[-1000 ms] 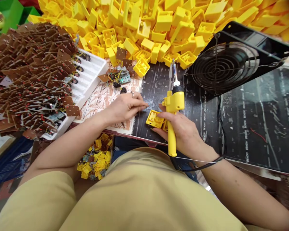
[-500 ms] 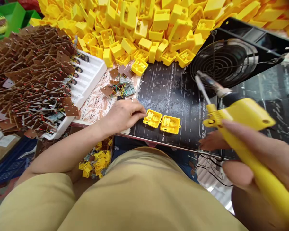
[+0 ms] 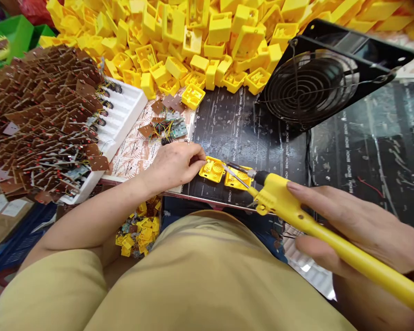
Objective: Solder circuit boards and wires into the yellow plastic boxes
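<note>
My right hand [image 3: 362, 230] grips a yellow soldering gun [image 3: 279, 193] with a hot tip and a thin solder feed tube. Its tip [image 3: 232, 165] reaches over two small yellow plastic cases lying open side up. The left case [image 3: 212, 171] has a round speaker grille inside; the right case [image 3: 232, 183] is partly covered by the gun's tip and tube. My left hand [image 3: 179, 163] pinches at the left case's left edge, with thumb and forefinger together. Whether a smaller part sits between those fingertips is hidden.
A large heap of yellow cases [image 3: 193, 46] fills the back. Brown circuit boards [image 3: 44, 115] pile up on a white foam tray [image 3: 124, 108] at left. Wired boards [image 3: 174, 126] lie past my left hand. A black fan [image 3: 307, 87] stands at back right on the black mat [image 3: 224, 119].
My right hand has brought the soldering gun left and down, from in front of the fan to over the cases. My left hand stays at the left case. The view has shifted slightly.
</note>
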`<state>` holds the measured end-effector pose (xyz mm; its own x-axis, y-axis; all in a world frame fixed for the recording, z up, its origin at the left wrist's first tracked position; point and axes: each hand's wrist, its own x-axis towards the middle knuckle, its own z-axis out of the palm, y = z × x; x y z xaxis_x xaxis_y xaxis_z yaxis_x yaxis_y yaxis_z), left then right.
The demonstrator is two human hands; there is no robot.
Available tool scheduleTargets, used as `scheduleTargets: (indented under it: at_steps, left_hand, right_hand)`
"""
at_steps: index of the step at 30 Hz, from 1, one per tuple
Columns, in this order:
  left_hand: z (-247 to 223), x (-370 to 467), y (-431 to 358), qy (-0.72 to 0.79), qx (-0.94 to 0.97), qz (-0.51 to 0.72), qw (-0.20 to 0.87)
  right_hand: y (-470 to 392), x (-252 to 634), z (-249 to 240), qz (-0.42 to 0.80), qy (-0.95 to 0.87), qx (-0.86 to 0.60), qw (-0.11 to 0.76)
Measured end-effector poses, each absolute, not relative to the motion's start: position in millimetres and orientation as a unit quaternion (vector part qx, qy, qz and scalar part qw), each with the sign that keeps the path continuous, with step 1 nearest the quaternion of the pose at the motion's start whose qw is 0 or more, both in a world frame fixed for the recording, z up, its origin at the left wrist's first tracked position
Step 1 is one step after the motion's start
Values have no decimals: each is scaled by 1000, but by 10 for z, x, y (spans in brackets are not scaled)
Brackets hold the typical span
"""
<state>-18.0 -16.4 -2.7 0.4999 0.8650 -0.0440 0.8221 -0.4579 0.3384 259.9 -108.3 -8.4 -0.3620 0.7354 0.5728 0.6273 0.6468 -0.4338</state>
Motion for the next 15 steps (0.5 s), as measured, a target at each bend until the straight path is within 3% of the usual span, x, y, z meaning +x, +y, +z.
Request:
scheduleTargets:
  at_steps: [9, 15]
  left_hand:
    - [24, -140, -146, 475, 875, 6, 92]
    - [56, -120, -137, 463, 884, -16, 67]
  right_hand:
    - [-1083, 2422, -138, 78, -812, -372, 442]
    - [-1001, 2355, 15, 88, -844, -351, 396]
